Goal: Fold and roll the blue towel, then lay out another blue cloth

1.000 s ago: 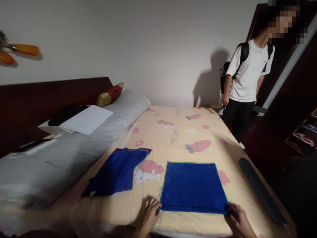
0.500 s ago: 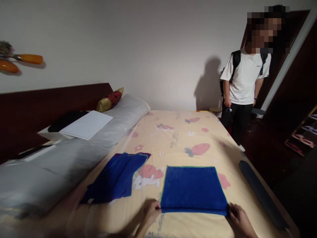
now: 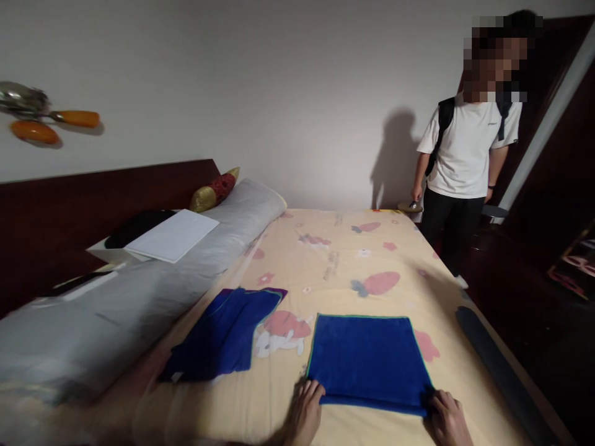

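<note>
A blue towel [image 3: 369,359] with green edging lies spread on the bed, its near edge turned over in a narrow roll or fold. My left hand [image 3: 307,406] is closed on the near left corner of this towel, fingers curled over the edge. At the near right corner, my right hand [image 3: 447,414] pinches the same edge. To the left lies a second blue cloth [image 3: 227,337], loosely bunched, with a purple edge showing and a small white tag; neither hand touches it.
The bed [image 3: 320,266] has a yellow patterned sheet. A long dark roll [image 3: 497,365] lies along its right side. Left are a grey bolster [image 3: 186,285], a white flat board [image 3: 174,235] and a red-gold cushion [image 3: 216,191]. A person [image 3: 469,148] stands beyond the bed's right side.
My left hand has moved from the towel's left edge over its near corner, and the near edge looks rolled slightly tighter. The person's hand has shifted, and the view has turned a little left.
</note>
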Demonstrator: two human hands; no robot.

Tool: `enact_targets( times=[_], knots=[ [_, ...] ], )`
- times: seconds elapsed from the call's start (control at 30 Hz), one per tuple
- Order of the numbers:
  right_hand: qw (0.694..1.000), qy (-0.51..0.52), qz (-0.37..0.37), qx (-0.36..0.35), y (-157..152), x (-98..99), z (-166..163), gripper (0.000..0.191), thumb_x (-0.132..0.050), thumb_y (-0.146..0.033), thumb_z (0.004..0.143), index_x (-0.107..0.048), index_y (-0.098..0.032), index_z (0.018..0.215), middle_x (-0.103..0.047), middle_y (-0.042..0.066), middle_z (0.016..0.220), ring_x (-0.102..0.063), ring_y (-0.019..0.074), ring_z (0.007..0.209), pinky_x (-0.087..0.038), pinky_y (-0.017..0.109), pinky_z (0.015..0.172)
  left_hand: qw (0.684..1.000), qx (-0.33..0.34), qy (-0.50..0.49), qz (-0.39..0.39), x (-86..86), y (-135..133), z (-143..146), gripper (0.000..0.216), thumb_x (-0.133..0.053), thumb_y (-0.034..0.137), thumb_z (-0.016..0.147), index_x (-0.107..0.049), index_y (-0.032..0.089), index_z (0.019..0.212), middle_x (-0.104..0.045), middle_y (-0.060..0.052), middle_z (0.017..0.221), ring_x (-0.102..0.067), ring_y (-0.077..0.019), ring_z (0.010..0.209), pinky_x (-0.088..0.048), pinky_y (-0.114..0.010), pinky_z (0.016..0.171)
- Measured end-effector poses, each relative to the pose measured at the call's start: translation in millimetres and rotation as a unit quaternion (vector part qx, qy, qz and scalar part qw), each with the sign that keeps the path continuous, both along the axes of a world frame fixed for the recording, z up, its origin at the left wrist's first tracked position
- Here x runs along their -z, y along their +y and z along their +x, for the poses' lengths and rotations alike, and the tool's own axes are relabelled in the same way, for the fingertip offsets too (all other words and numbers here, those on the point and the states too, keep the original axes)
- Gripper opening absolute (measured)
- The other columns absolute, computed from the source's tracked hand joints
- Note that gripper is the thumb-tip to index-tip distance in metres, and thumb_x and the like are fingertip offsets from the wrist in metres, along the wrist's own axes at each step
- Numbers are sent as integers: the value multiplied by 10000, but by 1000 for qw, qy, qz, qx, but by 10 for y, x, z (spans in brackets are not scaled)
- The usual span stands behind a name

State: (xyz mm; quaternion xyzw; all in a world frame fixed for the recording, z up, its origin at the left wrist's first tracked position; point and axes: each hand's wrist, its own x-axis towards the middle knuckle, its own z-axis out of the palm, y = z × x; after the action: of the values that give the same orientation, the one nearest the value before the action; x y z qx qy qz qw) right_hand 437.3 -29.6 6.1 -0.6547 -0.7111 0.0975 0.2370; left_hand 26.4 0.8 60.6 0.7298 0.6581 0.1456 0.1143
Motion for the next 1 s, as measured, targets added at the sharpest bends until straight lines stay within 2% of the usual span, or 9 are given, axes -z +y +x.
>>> enact_targets(
  times=[0.17,0.3,0.43,0.5,0.6,0.7,0.77,0.87,1.0],
  knots=[
    [999,23,-38,18,-231,-39,182,363,-560,-565,772,-599,-393,1089,-673,19,1161,-613,252,1056,-503,447,857,998,-7,-60,1,-160,-25,-268,299,-426,135,759,-635,319,867,-728,15,960,-634,-174,1013,-477,-404,934],
    [997,40,-54,30,-202,-16,236,316,-509,-573,799,-673,-332,922,-721,29,986,-648,230,927,-519,398,803,992,-14,-120,-41,-179,65,-480,165,-524,236,746,-665,287,816,-742,-6,911,-647,-176,963,-514,-362,892],
    [995,27,-83,55,40,-12,321,379,-485,-590,800,-684,-270,840,-735,32,872,-666,215,870,-524,360,789,987,-57,-134,-74,-126,181,-486,186,-512,211,726,-651,232,848,-742,-20,882,-664,-143,872,-535,-312,853],
    [995,-5,-77,66,152,-40,328,367,-506,-554,790,-676,-253,914,-739,52,945,-663,247,936,-513,399,819,988,-92,-105,-60,-104,205,-390,245,-465,161,721,-638,221,884,-733,-38,940,-653,-179,972,-490,-399,957],
    [995,-41,-45,84,229,-109,162,338,-509,-423,790,-633,-231,1039,-700,97,1052,-618,301,1006,-464,487,870,988,-138,-58,-30,-64,183,-135,416,-378,77,713,-616,223,1023,-667,-91,1199,-532,-263,1250,-340,-553,1090],
    [996,-59,20,64,208,-156,-274,326,-531,-306,761,-598,-215,1066,-656,122,1085,-575,307,1013,-428,509,898,996,-84,-36,-20,37,116,235,488,-350,70,745,-584,280,1119,-615,-56,1303,-482,-228,1308,-346,-469,1109],
    [997,-52,60,15,183,-154,-648,308,-560,-297,758,-587,-245,1059,-658,90,1074,-570,273,1005,-440,464,888,998,-29,-52,-7,144,75,518,458,-367,98,765,-582,317,1104,-627,-10,1285,-488,-192,1304,-385,-396,1094],
    [996,-39,82,-28,199,-114,-1118,241,-522,-344,825,-563,-300,1059,-669,16,991,-579,198,932,-459,374,822,998,6,-55,41,305,51,878,379,-402,136,779,-619,318,1030,-678,-9,1192,-542,-185,1237,-429,-381,1060],
    [994,-35,103,-6,273,-54,-1233,227,-491,-421,864,-557,-289,1036,-665,18,970,-577,198,935,-451,379,825,995,-3,-26,96,332,67,945,335,-355,204,858,-638,317,997,-717,3,1085,-617,-149,1083,-474,-340,976]
  ],
)
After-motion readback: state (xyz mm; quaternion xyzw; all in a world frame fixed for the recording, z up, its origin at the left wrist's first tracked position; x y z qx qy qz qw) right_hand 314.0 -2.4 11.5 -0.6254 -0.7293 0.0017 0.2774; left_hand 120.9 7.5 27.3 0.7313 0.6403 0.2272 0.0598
